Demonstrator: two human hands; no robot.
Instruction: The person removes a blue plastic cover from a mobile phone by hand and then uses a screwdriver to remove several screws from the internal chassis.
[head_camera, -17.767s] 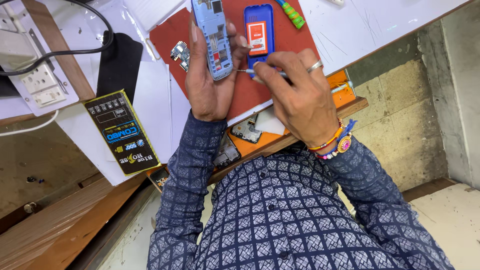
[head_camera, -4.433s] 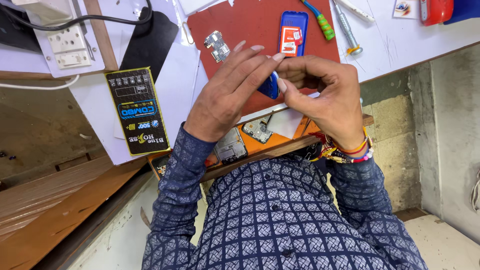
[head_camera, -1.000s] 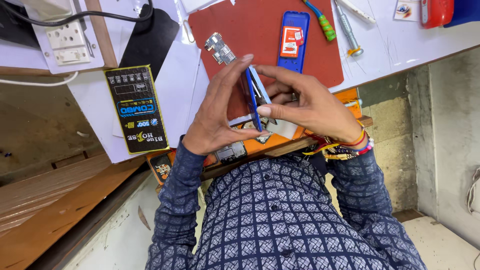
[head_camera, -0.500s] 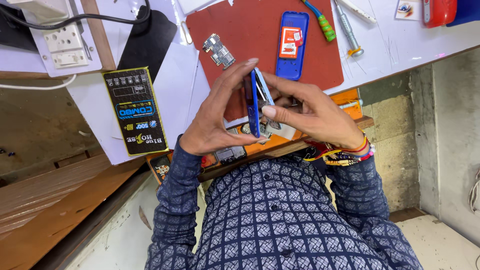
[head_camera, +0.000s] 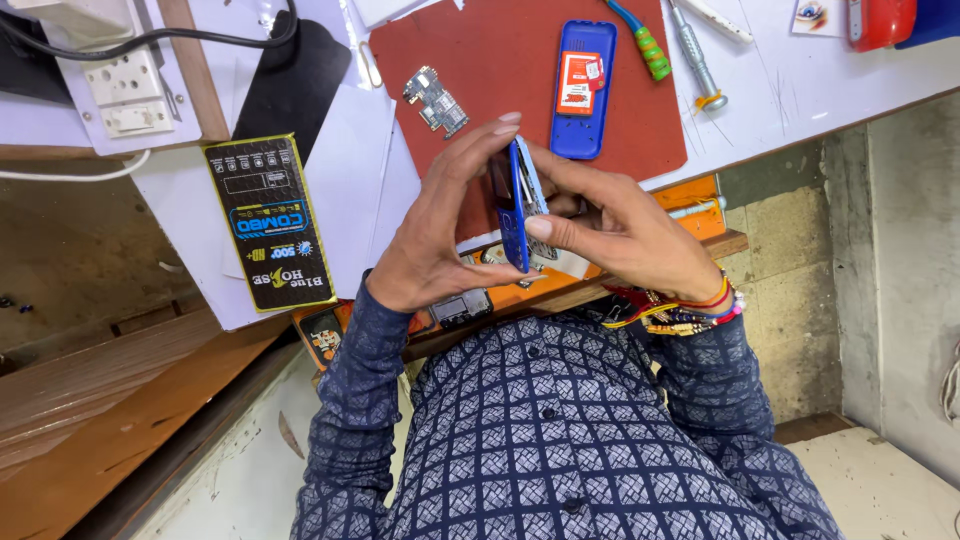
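Blue and slim, a phone body (head_camera: 516, 205) stands on edge above the bench's front, clamped between the left hand (head_camera: 445, 225) and right hand (head_camera: 625, 235). Beyond, on a red mat (head_camera: 480, 60), lie a circuit board (head_camera: 436, 101) and blue back cover (head_camera: 583, 88).

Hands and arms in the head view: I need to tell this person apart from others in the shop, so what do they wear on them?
Both arms are in long navy sleeves with a pale lattice check, cuffs at the wrists. The left hand is bare, with no jewellery showing. The right hand is bare too, but its wrist carries a stack of red, orange and beaded thread bracelets.
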